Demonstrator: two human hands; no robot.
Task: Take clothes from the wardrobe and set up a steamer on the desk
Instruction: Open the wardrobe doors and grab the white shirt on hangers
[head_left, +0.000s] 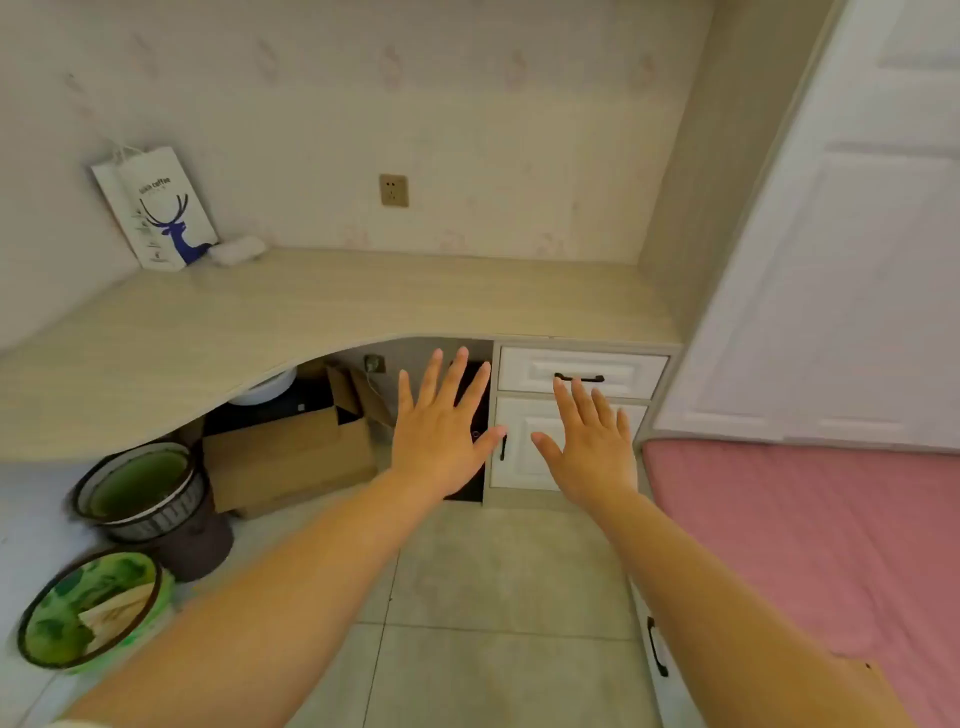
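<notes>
A pale wood-grain corner desk (322, 306) runs along the wall, and a white panelled wardrobe door (852, 270) stands shut at the right. Both my arms reach forward over the tiled floor. My left hand (441, 431) is held flat with fingers spread, palm down, in front of the dark gap under the desk. My right hand (592, 441) is likewise flat and spread, in front of the white cabinet door (524, 457) under the desk. Neither hand holds anything. No clothes and no steamer are in sight.
A paper bag with a blue deer print (161, 213) and a small white bundle (236, 250) sit in the desk's back left corner. A wall socket (394, 190) is above the desk. Cardboard boxes (291, 457), two bins (150, 499) stand below; a pink bed (810, 561) is right.
</notes>
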